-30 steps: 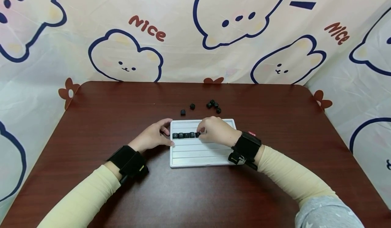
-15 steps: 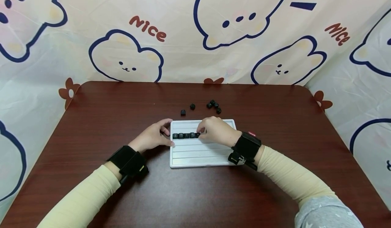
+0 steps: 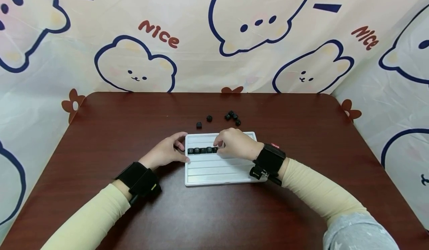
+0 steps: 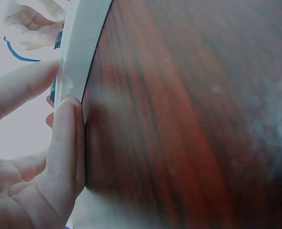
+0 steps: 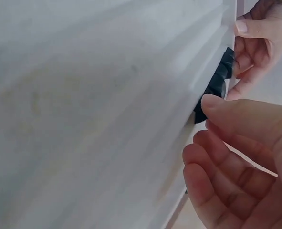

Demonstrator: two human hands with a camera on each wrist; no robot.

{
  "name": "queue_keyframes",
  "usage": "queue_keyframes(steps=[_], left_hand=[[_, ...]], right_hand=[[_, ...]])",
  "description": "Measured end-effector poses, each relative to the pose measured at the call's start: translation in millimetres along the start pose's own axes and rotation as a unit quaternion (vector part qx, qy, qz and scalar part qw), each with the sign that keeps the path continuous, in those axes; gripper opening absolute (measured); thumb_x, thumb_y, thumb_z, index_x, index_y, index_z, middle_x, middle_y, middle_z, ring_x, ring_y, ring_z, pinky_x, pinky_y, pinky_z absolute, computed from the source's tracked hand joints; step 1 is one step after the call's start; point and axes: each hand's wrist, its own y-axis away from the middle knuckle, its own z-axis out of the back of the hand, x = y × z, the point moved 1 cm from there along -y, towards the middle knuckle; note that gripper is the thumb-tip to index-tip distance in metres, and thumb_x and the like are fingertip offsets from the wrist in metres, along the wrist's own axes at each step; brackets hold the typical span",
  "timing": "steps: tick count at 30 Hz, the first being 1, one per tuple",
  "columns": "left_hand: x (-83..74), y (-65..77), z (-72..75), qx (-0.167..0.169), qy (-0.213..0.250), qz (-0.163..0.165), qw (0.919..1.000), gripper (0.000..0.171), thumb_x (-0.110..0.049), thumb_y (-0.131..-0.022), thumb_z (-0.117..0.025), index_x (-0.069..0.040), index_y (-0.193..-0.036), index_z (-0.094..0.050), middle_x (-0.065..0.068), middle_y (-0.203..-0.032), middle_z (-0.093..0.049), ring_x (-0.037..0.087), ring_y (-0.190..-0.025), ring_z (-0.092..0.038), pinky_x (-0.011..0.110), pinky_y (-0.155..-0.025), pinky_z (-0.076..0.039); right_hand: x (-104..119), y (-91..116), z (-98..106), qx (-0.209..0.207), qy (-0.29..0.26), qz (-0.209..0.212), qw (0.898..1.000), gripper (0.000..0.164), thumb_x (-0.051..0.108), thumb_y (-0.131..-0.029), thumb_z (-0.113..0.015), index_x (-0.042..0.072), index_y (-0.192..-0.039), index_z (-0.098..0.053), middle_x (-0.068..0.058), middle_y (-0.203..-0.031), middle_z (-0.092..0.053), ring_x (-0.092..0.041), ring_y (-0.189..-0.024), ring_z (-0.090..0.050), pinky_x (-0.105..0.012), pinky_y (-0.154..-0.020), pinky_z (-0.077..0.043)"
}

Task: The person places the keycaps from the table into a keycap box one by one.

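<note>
A white ridged tray (image 3: 221,173) lies on the brown table, with a row of small black keycaps (image 3: 196,150) in one of its upper grooves. My left hand (image 3: 165,151) holds the tray's left edge; the left wrist view shows its thumb (image 4: 67,114) against the side wall and a fingertip at the rim. At the row's right end, my right hand (image 3: 238,144) pinches the last keycap (image 5: 200,114). The thumb lies on that piece in the right wrist view, while the opposing fingertip is partly hidden behind it.
Beyond the tray's far edge, two single keycaps (image 3: 199,125) lie apart on the table (image 3: 134,112). A loose cluster of several more keycaps (image 3: 231,113) sits to their right. A printed cloth (image 3: 194,67) hangs behind the table.
The head view has shifted slightly, so the whole scene sits a little lower and to the left. Both hands keep their places at the tray and the keycap row.
</note>
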Motion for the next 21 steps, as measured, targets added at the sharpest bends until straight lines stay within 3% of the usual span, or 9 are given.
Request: queue_keyframes(steps=[5, 14, 21], left_hand=[[0.8, 0.2, 1.0, 0.003, -0.001, -0.001, 1.0, 0.087, -0.007, -0.08, -0.087, -0.005, -0.153, -0.041, 0.015, -0.107, -0.06, 0.024, -0.083, -0.055, 0.032, -0.069, -0.044], [1.5, 3.6, 2.9, -0.003, -0.006, -0.01, 0.9999, 0.089, -0.008, -0.081, -0.087, -0.004, -0.155, -0.038, 0.015, -0.108, -0.058, 0.028, -0.095, -0.054, 0.033, -0.07, -0.045], [1.2, 1.6, -0.4, 0.005, -0.007, -0.012, 0.9999, 0.089, -0.009, -0.081, -0.087, -0.004, -0.155, -0.038, 0.015, -0.108, -0.059, 0.027, -0.094, -0.054, 0.033, -0.07, -0.045]], right_hand=[[-7, -2, 15, 0.004, -0.012, 0.0, 1.0, 0.018, 0.005, -0.091, -0.077, 0.004, -0.109, -0.078, -0.007, -0.108, -0.074, -0.016, -0.09, -0.067, -0.029, -0.078, -0.054], [-47, -12, 54, -0.039, -0.017, -0.066, 0.997, 0.017, 0.003, -0.092, -0.076, 0.003, -0.109, -0.078, -0.01, -0.108, -0.074, -0.024, -0.097, -0.067, -0.039, -0.084, -0.055], [-82, -9, 59, -0.044, -0.051, -0.143, 0.988, 0.013, 0.001, -0.093, -0.073, 0.002, -0.105, -0.078, -0.014, -0.108, -0.072, -0.03, -0.101, -0.065, -0.043, -0.085, -0.053]])
